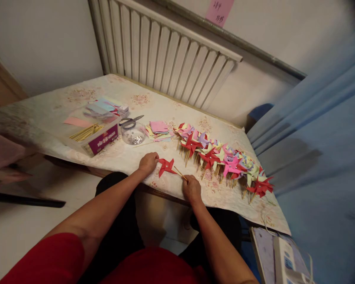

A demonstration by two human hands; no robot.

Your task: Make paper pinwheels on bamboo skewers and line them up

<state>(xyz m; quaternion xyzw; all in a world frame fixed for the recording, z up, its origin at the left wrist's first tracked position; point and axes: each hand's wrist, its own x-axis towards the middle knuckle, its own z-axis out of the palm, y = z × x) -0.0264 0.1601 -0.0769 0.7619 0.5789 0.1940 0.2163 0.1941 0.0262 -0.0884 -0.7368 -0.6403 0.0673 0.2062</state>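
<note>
Pinching red folded-paper pinwheel (166, 167) in left hand (148, 163), gripping thin tan stick (181, 174) in right hand (192, 189); apparently assembling, next needing steady alignment.

Dim light; shadows on the curtain (319, 142); right corner dark.

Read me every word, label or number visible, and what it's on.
Nothing reads reliably.
Pink note on the wall: handwriting, too blurred to quote.
Purple-sided box: white characters, too small and blurred.
White device, lower right: any markings too small to read.
</note>
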